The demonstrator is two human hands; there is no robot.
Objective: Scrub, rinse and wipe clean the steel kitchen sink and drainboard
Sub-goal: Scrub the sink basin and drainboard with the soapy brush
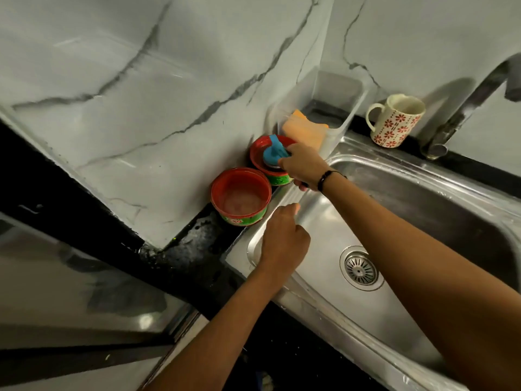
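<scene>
Along the back left edge of the steel sink (423, 210), where its rim meets the black counter (197, 249), stand the things for scrubbing. The sink itself is fixed and hard, smooth and likely slick when wet, with the drain strainer (361, 268) in its floor; nothing there to lift, only to rub. The clear plastic tub (342, 108) at the wall holds an orange cloth (303, 128), soft and light, easy to bunch. Two red soap tubs sit beside the rim: the near tub (241, 196) open and pale inside, the far tub (270, 162) with a blue-handled scrubber (275, 150) resting in it (small, light, best taken by its upright handle). The right hand (303, 165) has its fingers closed round that scrubber's side. The left hand (283, 238) hovers loosely curled over the sink's rim, holding nothing that I can see.

The scrubbing face is hidden in the tub, so I can't tell what it is made of. The tap (479, 94) is blurred and cut off at the right edge; the drainboard may lie out of sight.
</scene>
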